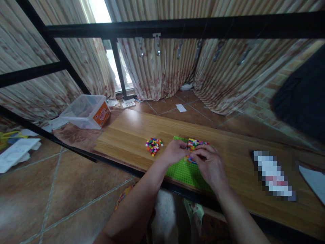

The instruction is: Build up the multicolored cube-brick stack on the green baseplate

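A green studded baseplate [179,174] lies on the wooden table top, partly under my hands. Colourful toy bricks [193,143] form a block-like build on its far part. At the build's left side is my left hand [176,150], its fingers closed against the bricks. My right hand [209,162] reaches over the build from the right, thumb and fingertips pinched together near the left fingertips. Whatever small piece sits in that pinch is hidden. To the left of the baseplate, a loose pile of small multicoloured bricks [153,145] rests on the table.
The wooden table [127,132] has a dark metal edge. A clear plastic box [86,110] with an orange label stands past its left end. A blurred-out flat object [274,174] lies at right. A black metal bar [177,28] with hanging clips crosses above.
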Demonstrator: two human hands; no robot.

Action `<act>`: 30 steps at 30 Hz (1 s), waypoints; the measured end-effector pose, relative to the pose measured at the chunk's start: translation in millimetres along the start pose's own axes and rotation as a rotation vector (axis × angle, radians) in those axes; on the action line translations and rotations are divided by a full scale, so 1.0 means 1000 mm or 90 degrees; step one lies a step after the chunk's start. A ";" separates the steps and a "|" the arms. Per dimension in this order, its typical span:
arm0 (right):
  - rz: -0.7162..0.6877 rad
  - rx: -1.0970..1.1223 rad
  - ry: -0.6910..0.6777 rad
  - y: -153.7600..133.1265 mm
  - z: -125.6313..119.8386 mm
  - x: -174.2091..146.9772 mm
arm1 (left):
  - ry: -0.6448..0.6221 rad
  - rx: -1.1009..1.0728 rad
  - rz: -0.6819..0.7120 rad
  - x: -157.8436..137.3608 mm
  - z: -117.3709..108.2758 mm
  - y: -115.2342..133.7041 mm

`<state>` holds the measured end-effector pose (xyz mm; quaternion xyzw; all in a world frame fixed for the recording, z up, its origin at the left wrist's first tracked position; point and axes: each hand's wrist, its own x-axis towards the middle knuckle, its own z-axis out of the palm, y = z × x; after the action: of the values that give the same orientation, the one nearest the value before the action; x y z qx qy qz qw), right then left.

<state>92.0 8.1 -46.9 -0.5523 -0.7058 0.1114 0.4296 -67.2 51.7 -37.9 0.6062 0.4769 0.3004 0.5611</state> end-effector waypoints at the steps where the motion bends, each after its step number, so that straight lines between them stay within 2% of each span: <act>1: -0.001 0.002 0.000 0.000 0.000 0.000 | 0.010 0.006 -0.002 0.000 0.000 0.000; 10: 0.022 0.019 -0.015 0.002 -0.001 0.001 | 0.026 -0.036 -0.006 0.001 0.002 -0.002; 18: 0.082 0.117 0.014 0.008 -0.009 0.002 | 0.045 -0.130 -0.081 -0.001 -0.001 0.002; 22: 0.079 0.101 0.020 0.005 -0.007 0.002 | 0.045 -0.083 -0.057 0.001 0.000 -0.001; 26: 0.071 0.072 0.023 0.002 -0.006 0.003 | 0.037 0.025 0.000 0.002 0.003 -0.008; 30: 0.070 0.061 0.016 0.002 -0.006 0.004 | 0.043 0.069 0.002 0.003 0.004 -0.009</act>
<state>97.4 9.9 -42.6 -0.5701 -0.6629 0.1615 0.4577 -64.5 51.8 -47.7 0.6255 0.5105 0.2954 0.5107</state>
